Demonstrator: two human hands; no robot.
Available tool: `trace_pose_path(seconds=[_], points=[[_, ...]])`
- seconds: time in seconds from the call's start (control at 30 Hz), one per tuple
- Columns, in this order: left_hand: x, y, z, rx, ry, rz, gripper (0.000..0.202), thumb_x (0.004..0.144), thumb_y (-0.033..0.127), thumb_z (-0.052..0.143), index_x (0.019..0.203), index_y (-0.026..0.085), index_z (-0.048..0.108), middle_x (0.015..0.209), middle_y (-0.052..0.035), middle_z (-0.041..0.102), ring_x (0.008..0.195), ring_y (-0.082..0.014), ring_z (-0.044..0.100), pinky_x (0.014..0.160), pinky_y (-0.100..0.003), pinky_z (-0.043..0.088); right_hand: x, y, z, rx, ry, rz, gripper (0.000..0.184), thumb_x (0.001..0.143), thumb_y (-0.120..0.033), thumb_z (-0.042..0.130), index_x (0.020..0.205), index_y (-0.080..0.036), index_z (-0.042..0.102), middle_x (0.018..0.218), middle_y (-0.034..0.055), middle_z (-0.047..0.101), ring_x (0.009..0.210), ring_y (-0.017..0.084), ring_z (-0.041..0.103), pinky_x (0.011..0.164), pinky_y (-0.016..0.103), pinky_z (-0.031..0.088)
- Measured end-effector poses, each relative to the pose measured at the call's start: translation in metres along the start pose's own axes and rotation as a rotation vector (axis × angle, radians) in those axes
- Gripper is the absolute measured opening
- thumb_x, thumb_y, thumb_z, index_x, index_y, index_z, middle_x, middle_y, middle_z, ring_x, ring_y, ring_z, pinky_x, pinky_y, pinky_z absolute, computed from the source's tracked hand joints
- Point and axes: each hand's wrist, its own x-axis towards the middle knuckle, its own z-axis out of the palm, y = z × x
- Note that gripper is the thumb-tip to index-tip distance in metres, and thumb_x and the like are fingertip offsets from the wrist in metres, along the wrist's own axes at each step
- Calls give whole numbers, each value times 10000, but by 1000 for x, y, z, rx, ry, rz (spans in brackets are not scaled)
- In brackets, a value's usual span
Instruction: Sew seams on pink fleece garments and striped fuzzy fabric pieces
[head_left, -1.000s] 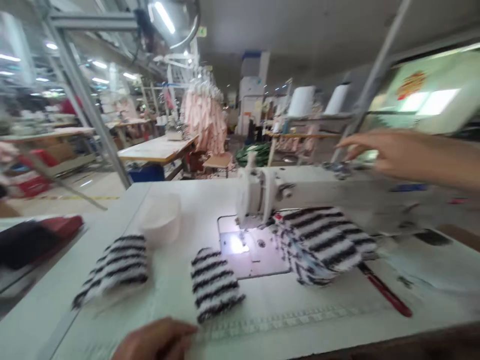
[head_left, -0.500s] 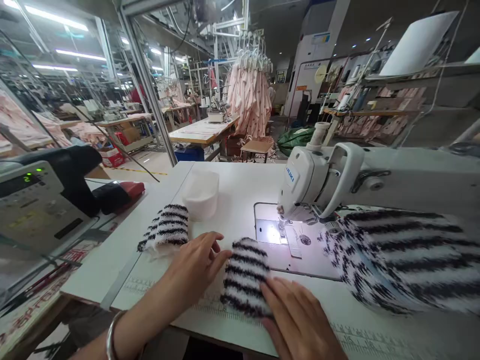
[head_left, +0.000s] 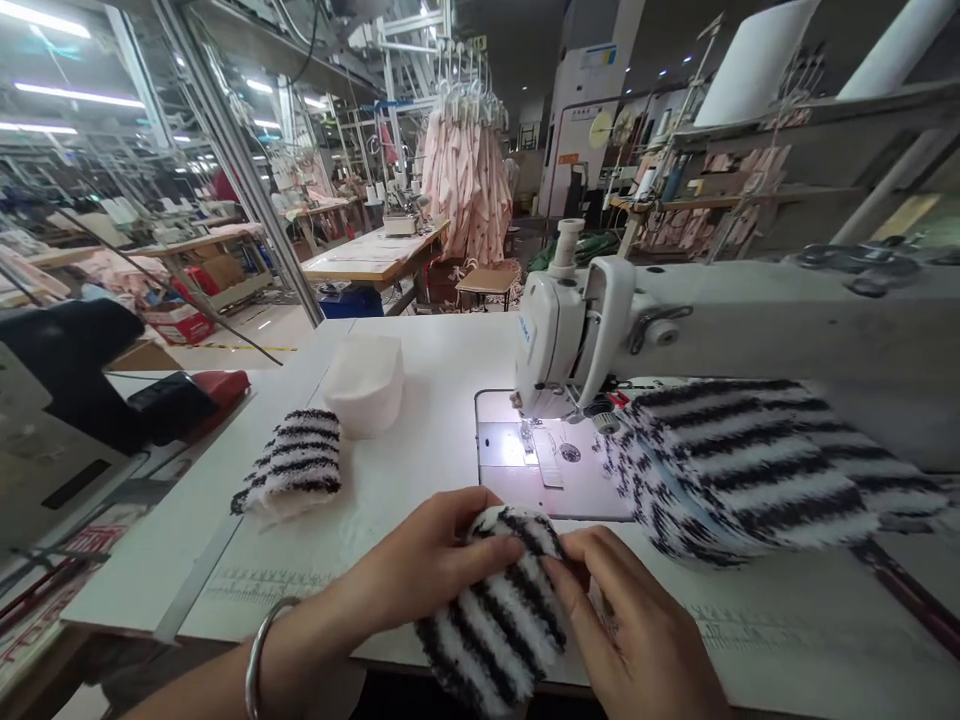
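A fuzzy black-and-white striped fabric piece point(head_left: 499, 620) is lifted off the near edge of the white sewing table point(head_left: 420, 480). My left hand point(head_left: 424, 565) grips its upper left side, fingers curled over the top. My right hand point(head_left: 634, 630) pinches its right edge. Just beyond stands the white sewing machine point(head_left: 600, 330), its needle area lit. A pile of the same striped fabric point(head_left: 742, 465) lies to the right under the machine arm. Another striped piece point(head_left: 292, 465) lies at the left.
A white plastic tub point(head_left: 366, 383) stands behind the left striped piece. A control box and a red-and-black object point(head_left: 187, 400) sit on the left side table. Pink garments point(head_left: 465, 185) hang in the background among other work tables.
Both hands have closed on the striped piece and lifted it toward me off the table; before, they lay flat on and beside it. The view has shifted slightly right.
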Motion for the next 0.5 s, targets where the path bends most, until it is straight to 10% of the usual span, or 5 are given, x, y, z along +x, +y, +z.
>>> trace_pose_path(seconds=[0.33, 0.5], points=[[-3, 8, -4, 7, 2, -88, 259, 847, 392, 539, 833, 134, 546, 701, 38, 432, 653, -87, 387, 580, -181, 318, -5, 7, -28, 221, -75, 258, 324, 902, -508, 343, 717, -288, 493, 627, 0, 516, 596, 182, 545, 560, 289, 441], [-1, 5, 5, 13, -9, -24, 280, 853, 414, 540, 836, 135, 551, 703, 32, 433, 666, -94, 391, 599, -188, 332, -9, -1, -15, 110, -2, 109, 198, 884, -429, 455, 758, -280, 490, 667, -12, 548, 564, 148, 536, 533, 249, 465]])
